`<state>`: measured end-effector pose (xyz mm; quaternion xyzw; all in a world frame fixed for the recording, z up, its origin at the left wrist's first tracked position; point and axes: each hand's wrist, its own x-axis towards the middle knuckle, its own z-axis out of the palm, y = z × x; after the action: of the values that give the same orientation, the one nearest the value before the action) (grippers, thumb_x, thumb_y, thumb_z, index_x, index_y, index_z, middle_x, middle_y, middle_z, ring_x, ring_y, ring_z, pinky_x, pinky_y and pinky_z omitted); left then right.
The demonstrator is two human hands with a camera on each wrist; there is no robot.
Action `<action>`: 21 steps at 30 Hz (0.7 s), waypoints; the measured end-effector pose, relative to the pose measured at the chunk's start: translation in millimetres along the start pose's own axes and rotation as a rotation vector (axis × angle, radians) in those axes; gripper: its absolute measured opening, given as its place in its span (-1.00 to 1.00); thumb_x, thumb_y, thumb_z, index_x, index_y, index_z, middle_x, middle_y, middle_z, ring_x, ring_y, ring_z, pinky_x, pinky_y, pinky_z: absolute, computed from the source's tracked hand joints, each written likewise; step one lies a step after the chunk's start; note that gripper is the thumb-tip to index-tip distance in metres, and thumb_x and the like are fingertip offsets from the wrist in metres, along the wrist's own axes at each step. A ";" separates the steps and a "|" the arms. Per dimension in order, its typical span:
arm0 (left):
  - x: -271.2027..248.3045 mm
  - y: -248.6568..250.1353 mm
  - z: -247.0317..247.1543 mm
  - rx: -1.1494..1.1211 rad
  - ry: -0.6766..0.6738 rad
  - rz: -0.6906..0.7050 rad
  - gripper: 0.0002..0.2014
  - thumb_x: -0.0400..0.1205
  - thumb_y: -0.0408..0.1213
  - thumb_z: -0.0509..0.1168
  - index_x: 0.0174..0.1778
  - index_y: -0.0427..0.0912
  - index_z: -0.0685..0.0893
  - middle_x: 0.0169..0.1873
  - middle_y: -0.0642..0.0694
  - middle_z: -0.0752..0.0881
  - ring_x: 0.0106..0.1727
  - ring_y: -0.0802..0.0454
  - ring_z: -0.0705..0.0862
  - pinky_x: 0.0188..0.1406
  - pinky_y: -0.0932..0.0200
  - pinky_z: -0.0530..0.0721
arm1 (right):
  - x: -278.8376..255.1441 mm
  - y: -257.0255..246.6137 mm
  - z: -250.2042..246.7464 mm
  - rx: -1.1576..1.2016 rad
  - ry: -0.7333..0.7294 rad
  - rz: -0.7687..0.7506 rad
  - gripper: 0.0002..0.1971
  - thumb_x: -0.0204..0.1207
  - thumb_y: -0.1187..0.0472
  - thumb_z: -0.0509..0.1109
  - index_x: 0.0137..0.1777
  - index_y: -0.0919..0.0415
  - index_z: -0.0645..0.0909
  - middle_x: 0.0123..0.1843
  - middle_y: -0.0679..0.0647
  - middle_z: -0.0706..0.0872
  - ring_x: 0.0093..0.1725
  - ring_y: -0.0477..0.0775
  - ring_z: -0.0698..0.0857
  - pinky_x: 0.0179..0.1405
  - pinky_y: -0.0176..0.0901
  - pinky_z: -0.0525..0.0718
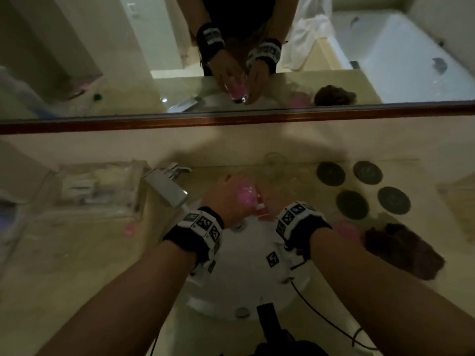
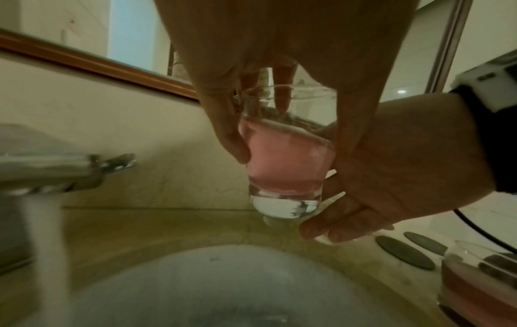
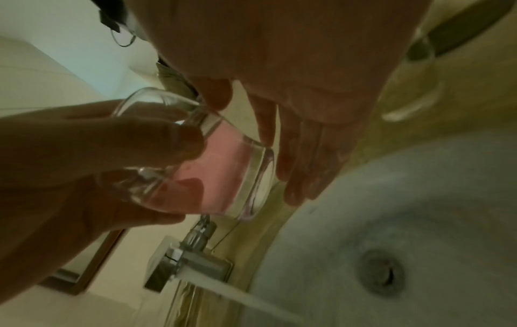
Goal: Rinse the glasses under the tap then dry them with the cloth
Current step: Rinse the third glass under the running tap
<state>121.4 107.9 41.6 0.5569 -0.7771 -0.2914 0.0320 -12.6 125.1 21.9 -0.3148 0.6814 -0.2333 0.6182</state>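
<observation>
Head view: A person's left hand (image 1: 226, 199) and right hand (image 1: 270, 205) held a pink-tinted glass (image 1: 248, 195) over the white sink (image 1: 246, 255), right of the tap (image 1: 167, 186).
Left wrist view: Left fingers (image 2: 223, 124) curled round the glass (image 2: 285, 154); the tap (image 2: 56, 170) ran.
Right wrist view: Right fingers (image 3: 307, 154) lay almost straight against the glass's base (image 3: 260, 177); their grip could not be told.
</observation>
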 end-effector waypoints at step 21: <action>-23.2 -118.1 32.8 -0.153 -0.133 0.161 -0.72 0.64 -0.20 0.36 0.26 -0.10 0.73 0.67 -0.22 0.07 0.60 -0.23 0.23 0.58 0.12 0.19 | 37.9 30.3 100.2 0.650 0.092 0.249 -0.60 0.72 0.01 0.11 -0.20 0.31 0.50 -0.65 0.15 0.66 -0.31 0.11 0.59 -0.29 -0.09 0.55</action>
<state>217.9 117.3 -36.9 0.4682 -0.7951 -0.3827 0.0463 80.9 126.0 -38.6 -0.0050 0.6316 -0.3749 0.6787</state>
